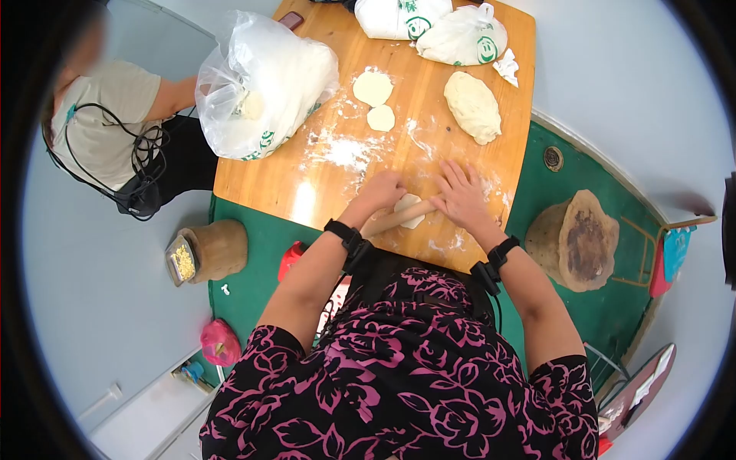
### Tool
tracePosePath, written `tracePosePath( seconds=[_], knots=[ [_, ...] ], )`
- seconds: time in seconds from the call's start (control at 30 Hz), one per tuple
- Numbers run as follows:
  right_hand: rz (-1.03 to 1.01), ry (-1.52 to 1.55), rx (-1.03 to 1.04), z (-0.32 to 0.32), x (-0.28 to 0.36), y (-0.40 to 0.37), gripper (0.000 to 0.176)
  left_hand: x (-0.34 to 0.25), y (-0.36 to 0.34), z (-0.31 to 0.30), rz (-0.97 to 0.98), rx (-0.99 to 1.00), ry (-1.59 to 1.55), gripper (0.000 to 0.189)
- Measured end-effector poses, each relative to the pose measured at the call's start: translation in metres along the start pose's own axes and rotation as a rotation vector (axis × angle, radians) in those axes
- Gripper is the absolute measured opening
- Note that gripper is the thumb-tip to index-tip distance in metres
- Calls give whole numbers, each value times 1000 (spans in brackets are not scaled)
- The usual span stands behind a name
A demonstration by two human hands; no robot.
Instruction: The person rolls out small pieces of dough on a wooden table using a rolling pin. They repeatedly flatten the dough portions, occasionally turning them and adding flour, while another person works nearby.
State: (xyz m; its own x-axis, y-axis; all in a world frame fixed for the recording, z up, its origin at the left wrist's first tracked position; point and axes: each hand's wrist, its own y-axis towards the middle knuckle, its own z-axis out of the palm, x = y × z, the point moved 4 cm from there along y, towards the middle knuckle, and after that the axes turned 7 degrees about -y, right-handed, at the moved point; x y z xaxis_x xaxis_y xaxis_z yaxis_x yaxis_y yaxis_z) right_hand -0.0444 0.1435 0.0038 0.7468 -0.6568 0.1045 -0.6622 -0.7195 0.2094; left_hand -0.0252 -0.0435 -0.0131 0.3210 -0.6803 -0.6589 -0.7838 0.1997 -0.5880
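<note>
A wooden rolling pin [395, 218] lies at a slant near the table's front edge, across a small flat dough circle [412, 221]. My right hand [462, 195] rests over the pin's right end, palm down with its fingers stretched and spread. My left hand [379, 192] is closed, its curled fingertips at the upper left edge of the dough circle. Its exact pinch is partly hidden. Farther up the table are a larger rolled dough round [373, 89], a smaller one [381, 118] and a big oval lump of dough [472, 107].
Flour dusts the wooden table [268, 195]. A large plastic bag [295, 73] stands at the left, with more white bags [464, 37] at the back and a phone [291, 21]. Another person [115, 130] sits at the left. Stump stools [586, 241] stand on the green floor.
</note>
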Motion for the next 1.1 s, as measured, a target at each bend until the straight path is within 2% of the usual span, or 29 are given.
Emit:
tracePosePath(
  seconds=[0.03, 0.13, 0.17, 0.23, 0.33, 0.43, 0.53, 0.63, 0.73, 0.83, 0.93, 1.03, 1.07, 1.1],
  knots=[
    [29, -18, -20, 1, 1, 5, 45, 5, -4, -2, -86, 60, -21, 20],
    [86, 11, -36, 2, -3, 24, 48, 17, -11, 2, -27, -115, -67, 22],
    [51, 41, -15, 5, -1, 21, 47, 21, -12, 5, -61, -123, -87, 22],
    [-24, 93, 35, 7, -3, -1, 46, 17, -14, 10, -126, -137, -137, 23],
    [-92, 188, 28, -12, 1, -46, 48, 12, -20, 15, -133, -268, -103, 25],
    [-66, 154, -10, -17, 3, -51, 49, -1, -32, 23, -183, -372, -42, 27],
    [-32, 171, 36, -13, 1, -36, 45, 1, -35, 32, 11, -611, 26, 26],
    [-66, 207, 20, -7, -2, -37, 43, -1, -31, 34, 66, -576, 92, 24],
    [-132, 153, 15, -6, -5, -48, 43, -13, -32, 31, -25, -308, -46, 23],
    [-108, 171, -43, -15, -11, -56, 48, -22, -27, 30, 193, -158, -120, 20],
    [-109, 171, -13, -22, -15, -47, 45, -18, -11, 31, 210, 208, -322, 21],
    [-151, 178, 20, -16, -14, -38, 44, -6, 9, 16, 149, 87, -263, 23],
    [-143, 143, 34, -14, -14, -35, 45, 0, 14, 13, 37, 81, -233, 26],
    [-135, 109, 48, -14, -12, -32, 46, -6, 12, 9, 60, 34, -192, 27]
  ],
)
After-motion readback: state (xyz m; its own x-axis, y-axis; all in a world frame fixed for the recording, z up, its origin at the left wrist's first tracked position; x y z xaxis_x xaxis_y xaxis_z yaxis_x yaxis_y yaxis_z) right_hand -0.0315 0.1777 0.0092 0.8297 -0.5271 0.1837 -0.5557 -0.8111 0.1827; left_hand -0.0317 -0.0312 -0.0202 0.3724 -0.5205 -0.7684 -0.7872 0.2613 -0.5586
